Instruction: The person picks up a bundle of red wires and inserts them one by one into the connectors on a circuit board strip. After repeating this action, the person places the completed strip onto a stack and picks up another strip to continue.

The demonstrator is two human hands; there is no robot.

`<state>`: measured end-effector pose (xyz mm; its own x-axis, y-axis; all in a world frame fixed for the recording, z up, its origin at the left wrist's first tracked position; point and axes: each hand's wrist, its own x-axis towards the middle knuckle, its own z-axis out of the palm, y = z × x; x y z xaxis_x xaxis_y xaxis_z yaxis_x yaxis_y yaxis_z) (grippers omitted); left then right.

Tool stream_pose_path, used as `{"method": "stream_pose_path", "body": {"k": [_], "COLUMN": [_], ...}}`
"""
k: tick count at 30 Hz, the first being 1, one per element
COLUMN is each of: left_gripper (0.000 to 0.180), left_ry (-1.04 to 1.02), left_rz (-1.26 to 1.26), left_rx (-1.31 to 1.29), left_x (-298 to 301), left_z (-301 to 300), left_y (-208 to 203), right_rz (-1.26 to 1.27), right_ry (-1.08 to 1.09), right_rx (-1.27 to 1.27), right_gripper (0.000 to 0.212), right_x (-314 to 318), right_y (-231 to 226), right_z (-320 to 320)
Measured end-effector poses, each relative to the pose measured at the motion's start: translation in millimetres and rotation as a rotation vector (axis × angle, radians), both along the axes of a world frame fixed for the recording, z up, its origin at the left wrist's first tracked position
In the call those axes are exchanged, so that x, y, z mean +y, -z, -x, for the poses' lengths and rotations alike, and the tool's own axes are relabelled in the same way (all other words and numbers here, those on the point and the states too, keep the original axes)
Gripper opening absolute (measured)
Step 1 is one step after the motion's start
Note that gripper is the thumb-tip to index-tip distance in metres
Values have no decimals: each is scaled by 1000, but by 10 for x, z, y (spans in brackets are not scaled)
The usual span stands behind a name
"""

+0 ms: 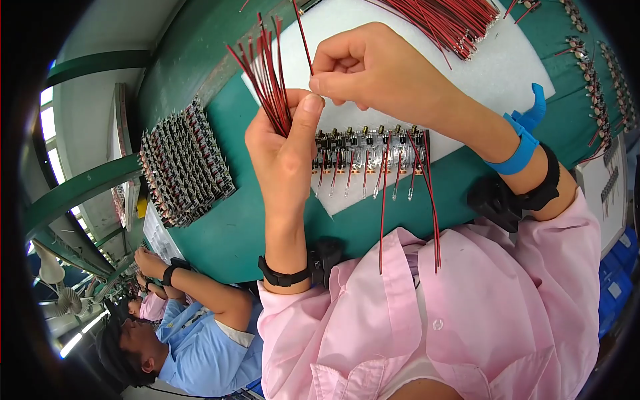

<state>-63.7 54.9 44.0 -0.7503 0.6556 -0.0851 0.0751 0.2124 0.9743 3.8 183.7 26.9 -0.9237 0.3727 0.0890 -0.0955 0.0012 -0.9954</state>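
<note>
A bundle of red and black wires (270, 90) is gripped in my left hand (283, 143), its loose ends pointing up and away. My right hand (373, 70) pinches a single wire (303, 37) close to the left thumb tip. Just below both hands lies a row of small circuit boards (367, 150) with black parts and clear LEDs hanging off its near edge. A few long wires (433, 207) run from the right part of that row toward me. A white foam sheet (513, 67) lies under the row.
A large pile of red wires (440, 23) rests on the foam at the far side. Stacked circuit board strips (183, 163) stand at left on the green table mat (227, 253). More board strips (590, 87) lie at far right. A co-worker in blue (207, 333) sits at lower left.
</note>
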Motion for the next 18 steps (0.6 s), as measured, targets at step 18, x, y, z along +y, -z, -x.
{"method": "stream_pose_path", "body": {"k": [18], "left_gripper": [19], "left_ry": [135], "left_rz": [54], "left_rx": [-17], "left_x": [-61], "left_z": [81], "left_y": [-56], "right_rz": [-354], "right_ry": [-64], "right_rx": [-179], "right_gripper": [6], "right_x": [12], "right_y": [58], "right_z": [-342]}}
